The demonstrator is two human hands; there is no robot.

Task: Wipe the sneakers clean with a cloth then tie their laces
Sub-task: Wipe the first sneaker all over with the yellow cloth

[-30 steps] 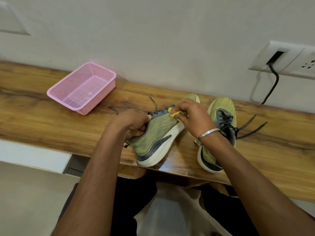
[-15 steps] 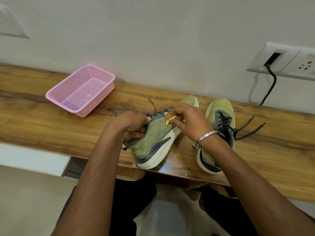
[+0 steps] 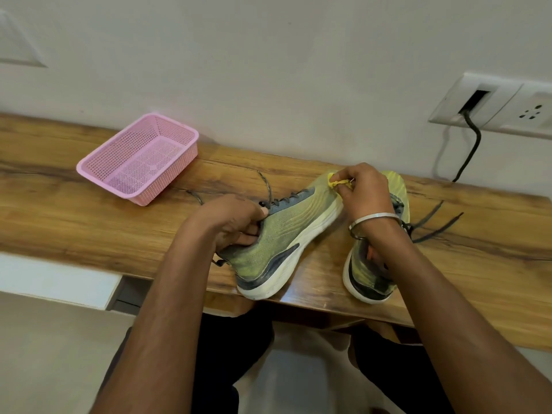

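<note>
Two yellow-green sneakers with white soles lie on a wooden shelf (image 3: 89,222). The left sneaker (image 3: 286,231) is tipped onto its side, its dark laces loose. My left hand (image 3: 233,222) grips it at the heel collar. My right hand (image 3: 363,189) pinches a small yellow cloth (image 3: 337,183) against that sneaker's toe. The right sneaker (image 3: 370,276) stands flat beside it, mostly hidden under my right wrist, its untied laces (image 3: 433,222) trailing to the right.
A pink mesh basket (image 3: 140,158) stands on the shelf at the left, close to the wall. A wall socket (image 3: 493,106) with a dark cable (image 3: 469,150) hangs above the shelf's right end. My legs are below the shelf's front edge.
My right hand has slid the yellow cloth from the sneaker's midfoot near the laces forward to its toe. My left hand keeps its grip at the heel.
</note>
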